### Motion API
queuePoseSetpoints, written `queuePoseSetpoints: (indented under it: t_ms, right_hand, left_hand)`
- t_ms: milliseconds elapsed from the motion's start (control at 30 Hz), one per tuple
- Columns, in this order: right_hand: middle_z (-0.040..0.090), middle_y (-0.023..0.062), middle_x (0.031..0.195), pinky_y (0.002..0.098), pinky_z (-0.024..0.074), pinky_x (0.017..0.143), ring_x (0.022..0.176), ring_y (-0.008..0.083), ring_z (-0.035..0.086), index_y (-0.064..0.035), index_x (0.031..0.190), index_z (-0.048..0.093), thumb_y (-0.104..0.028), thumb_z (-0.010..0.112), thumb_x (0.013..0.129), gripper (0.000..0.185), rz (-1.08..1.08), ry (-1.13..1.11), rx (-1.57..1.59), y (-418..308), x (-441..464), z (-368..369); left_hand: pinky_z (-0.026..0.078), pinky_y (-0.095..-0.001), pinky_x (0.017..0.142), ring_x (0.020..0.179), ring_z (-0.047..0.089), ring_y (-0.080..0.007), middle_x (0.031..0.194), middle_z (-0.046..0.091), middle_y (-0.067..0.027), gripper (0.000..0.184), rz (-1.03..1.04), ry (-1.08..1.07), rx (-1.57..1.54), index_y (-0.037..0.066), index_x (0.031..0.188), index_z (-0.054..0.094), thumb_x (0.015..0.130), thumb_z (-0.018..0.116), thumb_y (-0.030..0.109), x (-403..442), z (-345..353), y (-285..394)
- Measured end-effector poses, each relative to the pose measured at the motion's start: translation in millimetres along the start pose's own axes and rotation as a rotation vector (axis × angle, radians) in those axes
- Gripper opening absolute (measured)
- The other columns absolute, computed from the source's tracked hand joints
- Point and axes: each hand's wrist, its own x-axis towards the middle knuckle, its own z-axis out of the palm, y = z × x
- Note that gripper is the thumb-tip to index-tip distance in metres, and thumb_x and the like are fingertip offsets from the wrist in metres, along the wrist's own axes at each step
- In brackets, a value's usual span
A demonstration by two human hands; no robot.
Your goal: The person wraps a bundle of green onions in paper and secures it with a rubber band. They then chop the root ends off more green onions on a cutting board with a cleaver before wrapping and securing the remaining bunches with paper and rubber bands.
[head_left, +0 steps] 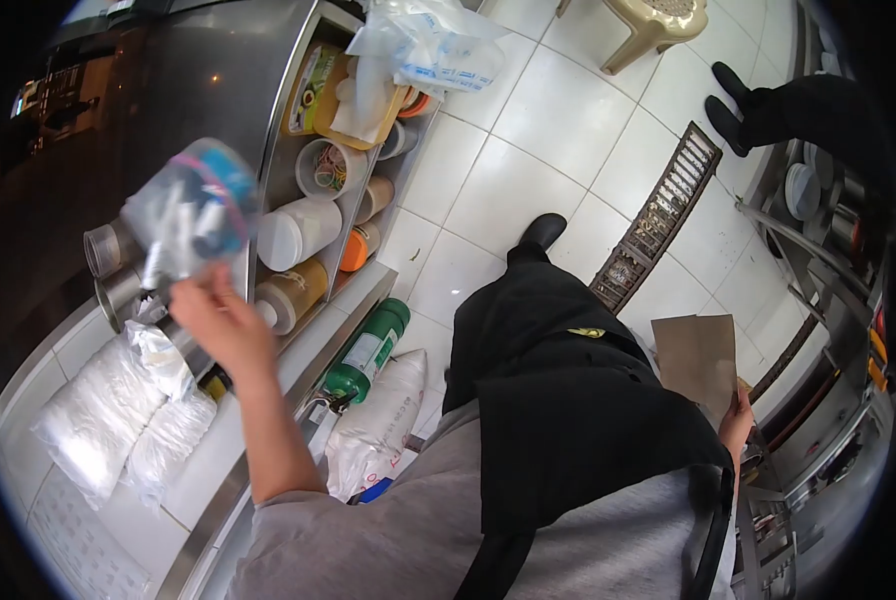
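And the left hand (226,318) is working at nine o'clock, its grip closing narrowly on what looks like the lower end of a clear plastic bag (196,205). That bag is sitting between nine and ten o'clock, its pink strip and its white and blue contents blurring too much for naming. Over at about four o'clock, the right hand (738,418) is pinching the edge of a brown sheet (696,362), fingers partly hiding behind it; whether it is paper or card, I am not able to tell. On the near side of the shelf (270,120), the bag is showing close to the lidded tub (300,236) at ten o'clock and the tub of coloured bands (330,168) nearer eleven, so good handling is meaning a steady wrist and slack plastic staying clear of those rims. The pinch is looking small for a loaded bag; gathering more plastic into the palm would be spreading the weight, and keeping any opening uppermost would be guarding against spills. On the right, a light, flat hold is suiting the sheet best, because squeezing would be creasing it. Down at about eight o'clock, white-filled bags (98,420) are lying beyond the green cylinder (368,350).
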Motion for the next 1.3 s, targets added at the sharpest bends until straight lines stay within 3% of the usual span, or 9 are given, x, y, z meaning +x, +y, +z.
queuePoseSetpoints:
  t_ms: [233,367,433,500,600,667,800,900,1300]
  right_hand:
    - [0.07,0.0217,0.103,0.0375,0.0519,0.086,0.097,0.0348,0.069,-0.0043,0.121,0.065,-0.007,0.049,0.102,0.025,-0.114,-0.026,0.005,-18,8,6]
    - [0.071,0.0205,0.105,0.0378,0.0517,0.088,0.1,0.0324,0.069,-0.0036,0.122,0.065,-0.007,0.05,0.102,0.025,-0.146,-0.014,0.04,-22,9,1]
    - [0.071,0.02,0.106,0.0376,0.0515,0.089,0.102,0.031,0.069,-0.0035,0.122,0.065,-0.006,0.05,0.102,0.026,-0.121,-0.026,0.044,-30,2,-2]
    - [0.071,0.0196,0.107,0.0373,0.0514,0.09,0.103,0.0297,0.069,-0.0035,0.123,0.065,-0.006,0.05,0.102,0.027,-0.1,-0.026,0.05,-31,3,-2]
    - [0.071,0.0193,0.11,0.0359,0.0511,0.091,0.104,0.0284,0.069,-0.0039,0.123,0.066,-0.004,0.049,0.101,0.028,-0.126,-0.01,-0.064,-27,-4,-3]
    - [0.071,0.0187,0.11,0.0349,0.0507,0.092,0.104,0.0273,0.069,-0.0038,0.122,0.066,-0.005,0.05,0.101,0.027,-0.111,-0.018,-0.05,-54,-16,-15]
    - [0.072,0.0168,0.105,0.0348,0.0516,0.089,0.1,0.0266,0.07,-0.0028,0.12,0.066,-0.005,0.051,0.1,0.025,-0.056,0.006,-0.009,-49,-33,-27]
    - [0.072,0.0178,0.105,0.0349,0.0517,0.088,0.102,0.0269,0.071,-0.0027,0.119,0.067,-0.004,0.052,0.099,0.025,0.015,-0.014,-0.021,-51,-47,-36]
    - [0.072,0.0201,0.105,0.0359,0.0524,0.085,0.099,0.031,0.071,-0.0029,0.119,0.067,-0.006,0.052,0.1,0.025,-0.023,-0.016,-0.044,-40,-44,-26]
  left_hand:
    - [0.042,-0.0461,0.087,0.099,0.057,-0.0328,0.101,0.064,-0.0155,0.016,-0.255,-0.205,0.173,0.001,0.102,0.062,0.096,0.059,0.015,-1,1,-161]
    - [0.043,-0.0466,0.091,0.102,0.059,-0.0335,0.103,0.065,-0.0169,0.024,-0.24,-0.1,0.372,0.002,0.107,0.063,0.092,0.067,0.02,-12,12,-167]
    - [0.044,-0.0443,0.097,0.103,0.061,-0.0345,0.105,0.066,-0.0183,0.031,-0.048,0.467,0.506,0.002,0.11,0.063,0.088,0.072,0.021,-6,14,-83]
    - [0.049,-0.041,0.089,0.104,0.061,-0.0332,0.118,0.063,-0.0139,0.026,-0.022,0.199,0.018,0.002,0.112,0.063,0.09,0.068,0.014,-34,56,-49]
    - [0.055,-0.0397,0.077,0.09,0.068,-0.0317,0.1,0.068,-0.0146,0.015,-0.177,-0.334,-0.558,0.005,0.104,0.069,0.09,0.063,0.003,-50,156,-7]
    - [0.055,-0.0416,0.08,0.095,0.068,-0.0349,0.1,0.071,-0.017,0.015,-0.138,-0.316,-0.369,0.004,0.102,0.071,0.091,0.063,0.007,-44,233,-32]
    - [0.055,-0.0451,0.084,0.097,0.069,-0.0373,0.105,0.071,-0.0188,0.023,-0.179,-0.743,-0.098,0.01,0.107,0.075,0.086,0.069,0.018,-28,368,-115]
    - [0.055,-0.0431,0.088,0.1,0.069,-0.0352,0.107,0.072,-0.0165,0.024,-0.187,-1.019,0.107,0.012,0.107,0.075,0.085,0.07,0.018,-16,395,-117]
    - [0.055,-0.0396,0.084,0.094,0.071,-0.0328,0.096,0.074,-0.0157,0.022,-0.542,-0.526,-0.166,0.008,0.099,0.078,0.086,0.072,0.025,-36,330,-136]
